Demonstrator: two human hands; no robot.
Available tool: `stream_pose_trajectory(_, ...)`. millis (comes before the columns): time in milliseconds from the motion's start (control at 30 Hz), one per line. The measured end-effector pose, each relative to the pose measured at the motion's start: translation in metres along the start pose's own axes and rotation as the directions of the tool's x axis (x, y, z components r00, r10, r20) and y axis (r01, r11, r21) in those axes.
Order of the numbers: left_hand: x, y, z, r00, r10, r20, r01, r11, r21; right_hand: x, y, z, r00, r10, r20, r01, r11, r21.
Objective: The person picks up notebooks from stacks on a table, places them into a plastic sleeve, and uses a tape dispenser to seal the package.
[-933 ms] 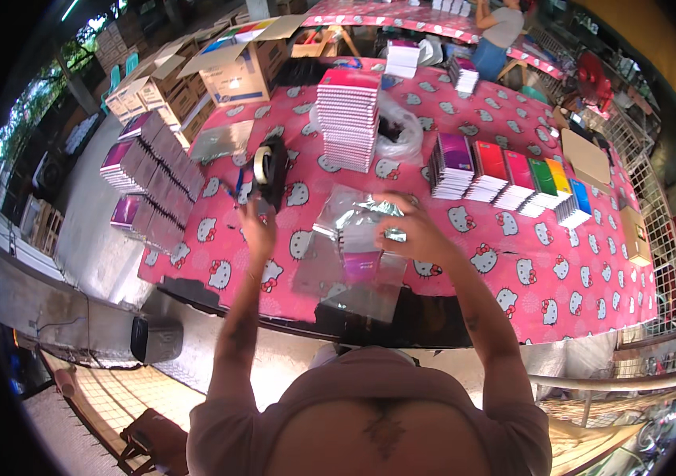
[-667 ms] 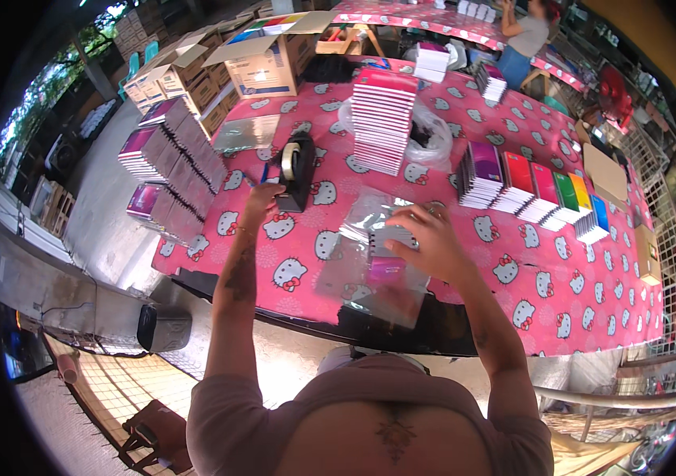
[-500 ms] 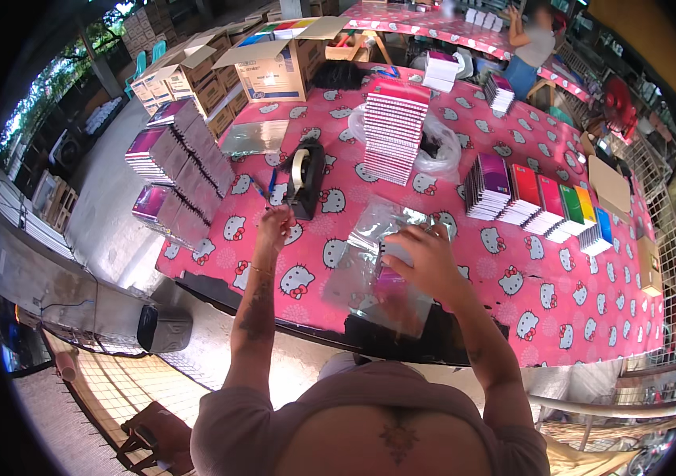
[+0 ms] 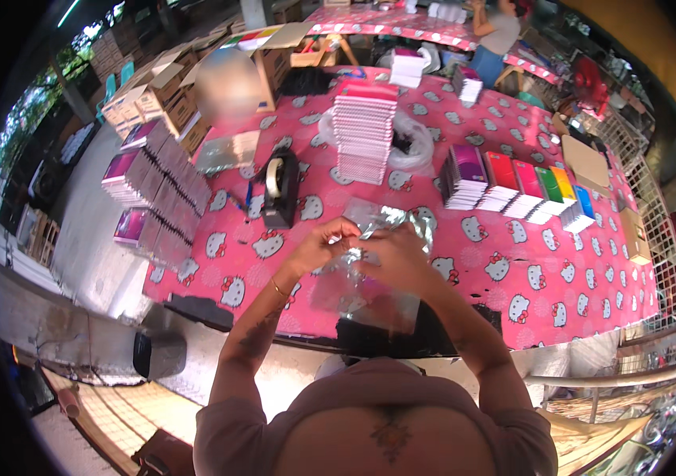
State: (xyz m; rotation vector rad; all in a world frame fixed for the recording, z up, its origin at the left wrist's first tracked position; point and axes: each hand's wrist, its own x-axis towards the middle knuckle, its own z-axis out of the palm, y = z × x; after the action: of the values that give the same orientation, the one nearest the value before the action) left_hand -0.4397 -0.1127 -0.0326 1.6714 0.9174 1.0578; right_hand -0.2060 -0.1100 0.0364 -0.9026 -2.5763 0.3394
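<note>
A clear, shiny plastic bag (image 4: 397,309) lies at the table's near edge, with a purple patch dimly showing through it. My left hand (image 4: 323,247) is over the bag's left side, thumb and fingertips pinched together; whatever they hold is too small to make out. Close against it, my right hand (image 4: 401,258) rests on the bag with its fingers bent over the plastic, hiding what lies beneath. Left of the bag stands a black tape dispenser (image 4: 281,198) with a roll of tape, and blue pens (image 4: 247,195) lie beside it.
A tall stack of spiral notebooks (image 4: 363,135) stands beyond my hands. Purple-covered notebook stacks (image 4: 151,190) are at the left, rows of coloured notebooks (image 4: 504,182) at the right. Cardboard boxes (image 4: 147,99) stand behind. Another person (image 4: 498,40) is at the far table.
My left hand has moved right, from beside the tape dispenser to the bag, and meets my right hand there. The right hand's fingers have drawn in over the plastic. The view has shifted slightly.
</note>
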Motion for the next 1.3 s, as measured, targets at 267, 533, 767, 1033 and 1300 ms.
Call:
stream_pose_trajectory(267,0.016,0.025,-0.008,0.99,0.129,0.05,-0.139,0.941,0.309,-0.022,0.005,-0.031,0.966,0.057,-0.25,-0.061,0.998,-0.008)
stream_pose_trajectory(533,0.051,0.022,0.032,0.947,0.297,0.126,-0.316,0.775,0.547,-0.066,0.077,0.032,0.983,-0.18,-0.047,0.184,0.978,0.102)
stream_pose_trajectory(767,0.056,-0.01,0.056,0.942,0.332,0.054,-0.293,0.731,0.617,-0.064,0.086,0.049,0.984,-0.106,-0.144,0.15,0.929,0.337)
stream_pose_trajectory(1033,0.027,-0.037,0.032,0.92,-0.392,-0.002,0.354,0.831,-0.429,-0.039,0.087,0.064,0.868,0.485,-0.109,-0.067,0.331,0.941)
stream_pose_trajectory(1300,0.031,-0.03,0.051,0.969,-0.245,-0.03,0.238,0.96,-0.149,-0.023,0.121,0.079,0.98,0.183,-0.082,-0.049,0.614,0.788)
